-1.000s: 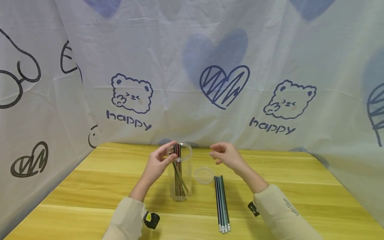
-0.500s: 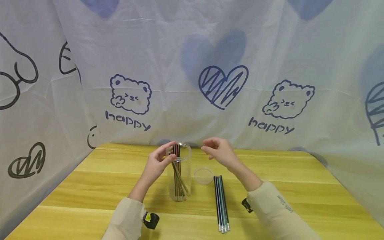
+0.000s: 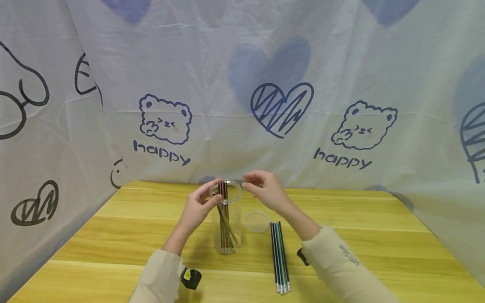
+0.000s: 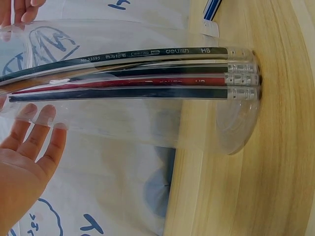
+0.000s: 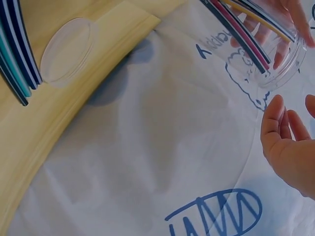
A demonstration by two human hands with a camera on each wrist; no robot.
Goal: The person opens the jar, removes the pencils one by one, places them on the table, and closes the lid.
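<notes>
A clear plastic jar [image 3: 238,219] stands upright on the table, its mouth uncovered. Several pencils [image 3: 224,229] lean inside it, eraser ends down; the left wrist view shows dark ones and a red pencil [image 4: 197,81]. My left hand [image 3: 194,209] holds the jar near its rim from the left, thumb on the near side and fingers behind. To the right of the rim is my right hand [image 3: 268,190], fingers loosely bent, holding nothing. In the right wrist view its fingertips come close to the jar's mouth.
A round clear lid [image 3: 257,222] lies flat on the wooden table [image 3: 360,240], right of the jar. Nearer to me lies a bundle of dark and teal pencils [image 3: 279,257], erasers toward me. A printed white cloth [image 3: 227,139] hangs behind the table.
My right hand has moved left, toward the jar's rim. The left hand, the jar and the pencils have stayed in place.
</notes>
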